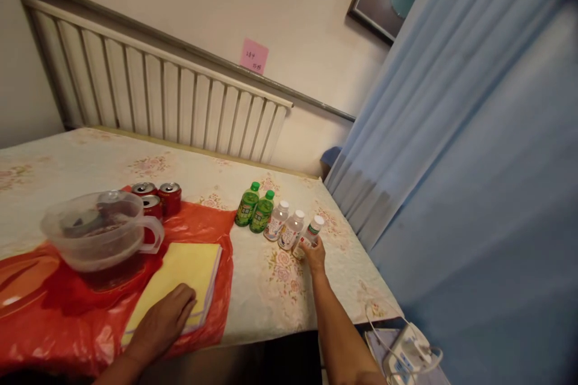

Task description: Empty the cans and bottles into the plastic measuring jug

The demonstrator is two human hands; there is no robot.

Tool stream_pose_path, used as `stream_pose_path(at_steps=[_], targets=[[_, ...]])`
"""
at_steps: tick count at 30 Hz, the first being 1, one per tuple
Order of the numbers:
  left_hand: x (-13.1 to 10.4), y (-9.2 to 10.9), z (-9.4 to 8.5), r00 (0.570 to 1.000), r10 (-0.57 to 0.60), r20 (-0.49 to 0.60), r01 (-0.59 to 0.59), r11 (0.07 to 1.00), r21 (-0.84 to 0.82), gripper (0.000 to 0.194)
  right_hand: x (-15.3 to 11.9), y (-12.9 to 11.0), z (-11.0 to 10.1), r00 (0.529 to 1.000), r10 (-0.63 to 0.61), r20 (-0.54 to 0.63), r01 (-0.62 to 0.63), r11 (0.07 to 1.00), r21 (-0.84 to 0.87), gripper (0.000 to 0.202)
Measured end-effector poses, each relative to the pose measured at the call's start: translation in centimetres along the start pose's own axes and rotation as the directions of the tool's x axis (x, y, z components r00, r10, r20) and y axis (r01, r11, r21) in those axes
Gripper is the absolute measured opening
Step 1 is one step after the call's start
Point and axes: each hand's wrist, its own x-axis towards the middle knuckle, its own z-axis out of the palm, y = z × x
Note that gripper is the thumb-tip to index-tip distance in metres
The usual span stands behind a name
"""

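Note:
My right hand (315, 254) is closed around a small clear bottle with a white cap (315, 225), at the right end of a row. Beside it in the row stand two clear bottles with white caps, a nearer one (291, 231) and another (276, 222). Left of those are two green-capped drink bottles, one green bottle (262, 213) and a second green bottle (247, 206). My left hand (165, 316) rests on a folded yellow cloth (185, 264), its fingers curled together and nothing visible in them. Whether the held bottle touches the table cannot be made out.
A clear plastic jug with a handle (102, 237) stands on red plastic sheeting (203, 222) at left. Several red cans (170, 200) are behind it. A flowered tablecloth (289, 307) covers the table. Blue curtain (451, 162) hangs at right, above a power strip (409, 352).

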Motion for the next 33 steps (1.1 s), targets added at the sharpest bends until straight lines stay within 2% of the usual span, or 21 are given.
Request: stream_pose_path(at_steps=[3,7,10,12,13,15,18,20,24,26,29,33], targets=[[-0.1,0.0,0.0,0.999,-0.031,0.019,0.032,0.999,-0.024,0.027,-1.0,-0.5,0.1,1.000,-0.017,0.018,0.017,1.000,-0.013,0.056],[0.7,1.1,-0.7,0.990,-0.126,0.058,0.130,0.988,-0.082,0.023,-4.6,-1.6,0.1,0.993,-0.066,0.094,0.066,0.998,0.006,0.056],[2.4,4.4,-2.2,0.980,-0.164,0.114,0.184,0.965,-0.188,0.021,-8.3,-2.9,0.2,0.967,-0.126,0.223,0.112,0.991,0.074,0.056],[3.7,7.5,-3.7,0.987,-0.096,0.127,0.131,0.942,-0.309,0.018,-10.8,-4.2,0.4,0.926,-0.166,0.340,0.123,0.982,0.146,0.055],[4.3,9.1,-4.6,0.991,-0.075,0.107,0.109,0.924,-0.366,0.022,-12.0,-5.0,0.5,0.901,-0.182,0.394,0.119,0.977,0.178,0.056],[5.1,11.9,-6.4,0.997,-0.060,0.054,0.078,0.888,-0.454,0.044,-14.3,-6.8,0.5,0.851,-0.205,0.483,0.105,0.969,0.225,0.060],[5.5,14.4,-9.0,0.999,0.005,-0.042,-0.028,0.825,-0.565,0.065,-17.0,-9.5,0.6,0.777,-0.221,0.590,0.083,0.964,0.252,0.065],[5.5,14.9,-10.5,0.999,0.034,-0.034,-0.048,0.798,-0.601,0.065,-18.4,-11.1,0.6,0.714,-0.226,0.663,0.071,0.965,0.252,0.065],[5.1,14.4,-12.2,0.998,0.059,0.019,-0.033,0.769,-0.639,0.047,-20.1,-12.7,0.9,0.601,-0.234,0.764,0.060,0.967,0.249,0.063],[4.9,13.9,-12.4,1.000,0.016,0.008,-0.007,0.740,-0.672,0.041,-20.5,-13.0,1.2,0.585,-0.236,0.776,0.071,0.968,0.241,0.064],[4.5,13.6,-12.2,0.993,-0.108,-0.045,0.043,0.697,-0.716,0.039,-21.0,-13.1,1.9,0.587,-0.245,0.772,0.105,0.968,0.228,0.067],[4.1,13.6,-12.3,0.959,-0.257,-0.119,0.112,0.729,-0.675,0.037,-21.3,-13.3,2.6,0.606,-0.244,0.758,0.151,0.970,0.191,0.070]])
